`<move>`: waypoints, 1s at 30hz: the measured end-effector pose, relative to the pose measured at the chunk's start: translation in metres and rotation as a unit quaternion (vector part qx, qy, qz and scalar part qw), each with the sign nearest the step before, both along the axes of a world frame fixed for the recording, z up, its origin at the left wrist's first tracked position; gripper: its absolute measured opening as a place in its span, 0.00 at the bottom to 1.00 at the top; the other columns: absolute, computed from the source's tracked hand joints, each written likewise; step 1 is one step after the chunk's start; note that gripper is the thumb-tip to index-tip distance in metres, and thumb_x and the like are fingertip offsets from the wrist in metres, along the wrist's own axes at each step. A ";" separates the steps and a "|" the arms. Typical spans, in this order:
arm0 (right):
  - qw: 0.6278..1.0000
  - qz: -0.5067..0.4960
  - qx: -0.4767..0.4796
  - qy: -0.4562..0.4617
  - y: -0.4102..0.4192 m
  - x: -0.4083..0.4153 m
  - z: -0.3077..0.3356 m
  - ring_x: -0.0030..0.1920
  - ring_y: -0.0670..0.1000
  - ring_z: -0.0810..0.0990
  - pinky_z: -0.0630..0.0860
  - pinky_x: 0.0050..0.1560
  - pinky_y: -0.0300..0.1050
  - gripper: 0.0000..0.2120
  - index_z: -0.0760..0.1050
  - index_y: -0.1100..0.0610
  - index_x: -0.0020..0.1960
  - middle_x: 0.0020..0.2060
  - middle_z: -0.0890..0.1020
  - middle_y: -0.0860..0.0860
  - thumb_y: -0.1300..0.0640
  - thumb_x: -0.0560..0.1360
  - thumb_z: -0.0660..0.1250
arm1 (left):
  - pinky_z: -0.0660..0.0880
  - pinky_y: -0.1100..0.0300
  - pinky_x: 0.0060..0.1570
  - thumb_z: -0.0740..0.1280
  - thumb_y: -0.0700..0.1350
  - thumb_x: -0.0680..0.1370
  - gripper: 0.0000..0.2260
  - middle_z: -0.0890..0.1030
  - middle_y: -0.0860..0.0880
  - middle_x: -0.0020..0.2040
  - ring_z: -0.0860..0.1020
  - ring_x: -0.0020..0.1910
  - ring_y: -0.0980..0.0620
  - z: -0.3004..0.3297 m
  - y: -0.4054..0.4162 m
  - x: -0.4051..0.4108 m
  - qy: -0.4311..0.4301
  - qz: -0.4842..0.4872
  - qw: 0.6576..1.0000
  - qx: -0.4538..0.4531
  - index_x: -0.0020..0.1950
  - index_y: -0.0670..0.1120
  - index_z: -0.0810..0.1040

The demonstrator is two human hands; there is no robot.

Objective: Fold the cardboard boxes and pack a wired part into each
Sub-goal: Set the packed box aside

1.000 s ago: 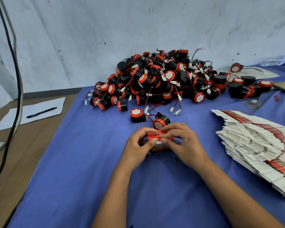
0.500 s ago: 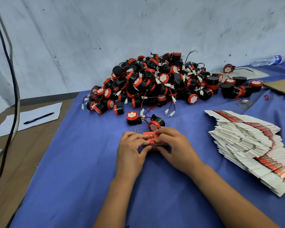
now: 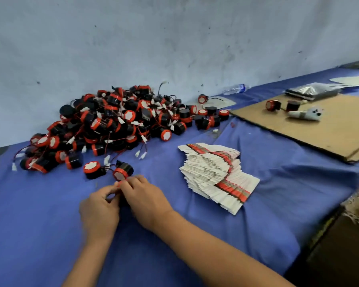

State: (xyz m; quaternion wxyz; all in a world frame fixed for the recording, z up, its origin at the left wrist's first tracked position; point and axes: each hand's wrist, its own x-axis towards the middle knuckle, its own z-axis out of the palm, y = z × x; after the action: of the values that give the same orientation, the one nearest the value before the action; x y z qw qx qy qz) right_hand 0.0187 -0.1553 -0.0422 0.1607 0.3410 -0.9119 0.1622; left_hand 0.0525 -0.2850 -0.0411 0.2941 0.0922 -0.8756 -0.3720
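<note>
A blue-covered bench meets a pale wall; near its front edge the left hand and right hand together pinch a small red box, mostly hidden by fingers. Beyond lies the heap of wired parts; flat boxes are stacked rightward.

A small packing workshop: a tabletop under blue cloth carries a heap of wired parts (black, red-banded), a fanned stack of flat boxes and a cardboard sheet, against a scuffed bare wall.
</note>
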 end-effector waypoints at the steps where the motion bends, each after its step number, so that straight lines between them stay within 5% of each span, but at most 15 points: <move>1: 1.000 -0.004 0.001 0.002 0.015 0.000 0.006 0.65 0.61 0.71 0.78 0.41 0.57 0.24 0.68 0.60 0.68 0.65 0.75 0.58 0.67 0.75 0.69 | 0.76 0.55 0.41 0.74 0.34 0.76 0.11 0.88 0.41 0.47 0.86 0.47 0.41 0.006 0.015 0.000 0.005 0.001 1.000 -0.003 0.55 0.45 0.88; 5: 0.998 -0.043 -0.008 0.054 0.085 0.006 0.053 0.61 0.59 0.72 0.78 0.42 0.57 0.16 0.72 0.61 0.61 0.56 0.79 0.56 0.63 0.75 0.71 | 0.70 0.53 0.38 0.74 0.42 0.78 0.08 0.87 0.39 0.45 0.84 0.43 0.37 0.041 0.088 0.000 0.053 0.000 0.998 -0.033 0.56 0.44 0.87; 9: 0.964 -0.160 -0.142 0.158 0.176 0.041 0.131 0.60 0.56 0.73 0.78 0.48 0.55 0.08 0.77 0.56 0.55 0.52 0.81 0.51 0.57 0.76 0.69 | 0.79 0.62 0.44 0.71 0.49 0.80 0.11 0.86 0.55 0.51 0.85 0.45 0.56 0.102 0.198 0.015 0.220 -0.110 0.969 0.029 0.61 0.51 0.84; 11: 0.929 -0.273 -0.166 0.184 0.234 0.071 0.165 0.58 0.55 0.74 0.76 0.50 0.52 0.09 0.78 0.53 0.52 0.50 0.80 0.51 0.59 0.72 0.70 | 0.82 0.55 0.46 0.68 0.51 0.80 0.09 0.86 0.58 0.48 0.85 0.44 0.57 0.133 0.258 0.023 0.235 -0.203 0.948 0.073 0.57 0.53 0.84; 13: 0.900 -0.399 -0.122 0.123 0.298 0.109 0.187 0.55 0.56 0.76 0.75 0.51 0.50 0.13 0.79 0.50 0.54 0.50 0.79 0.52 0.61 0.71 0.71 | 0.81 0.50 0.44 0.67 0.52 0.80 0.08 0.86 0.55 0.45 0.85 0.43 0.52 0.152 0.316 0.035 0.191 -0.320 0.923 0.095 0.52 0.52 0.85; 16: 0.848 -0.526 -0.053 -0.035 0.370 0.166 0.201 0.49 0.56 0.78 0.74 0.49 0.46 0.17 0.80 0.49 0.55 0.50 0.82 0.54 0.59 0.69 0.76 | 0.78 0.49 0.46 0.69 0.50 0.79 0.08 0.86 0.52 0.46 0.83 0.47 0.48 0.158 0.385 0.057 0.119 -0.471 0.874 -0.018 0.51 0.50 0.85; 21: 0.791 -0.582 -0.068 -0.180 0.406 0.184 0.185 0.58 0.56 0.78 0.76 0.56 0.49 0.23 0.77 0.49 0.66 0.59 0.82 0.54 0.61 0.72 0.74 | 0.77 0.49 0.49 0.66 0.46 0.82 0.08 0.85 0.46 0.49 0.81 0.51 0.45 0.137 0.441 0.068 -0.026 -0.589 0.802 -0.099 0.54 0.46 0.85; 26: 0.818 -0.556 -0.104 -0.102 0.382 0.151 0.177 0.57 0.55 0.80 0.75 0.52 0.46 0.23 0.76 0.47 0.68 0.59 0.81 0.52 0.53 0.74 0.74 | 0.77 0.58 0.43 0.69 0.45 0.80 0.06 0.86 0.52 0.44 0.83 0.45 0.57 0.121 0.405 0.034 0.025 -0.509 0.861 0.012 0.48 0.48 0.86; 30: 0.867 -0.468 -0.160 -0.062 0.311 0.087 0.160 0.49 0.57 0.82 0.81 0.51 0.52 0.13 0.80 0.53 0.56 0.48 0.84 0.52 0.53 0.72 0.73 | 0.79 0.56 0.42 0.70 0.42 0.78 0.06 0.85 0.53 0.39 0.83 0.41 0.57 0.094 0.336 -0.009 -0.002 -0.352 0.931 0.099 0.44 0.46 0.85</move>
State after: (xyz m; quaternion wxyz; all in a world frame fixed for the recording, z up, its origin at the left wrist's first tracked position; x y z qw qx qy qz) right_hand 0.1058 0.1557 0.1176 0.2129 -0.1667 -0.9341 0.2330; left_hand 0.0438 0.0507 0.0525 0.1316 -0.1926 -0.8113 -0.5361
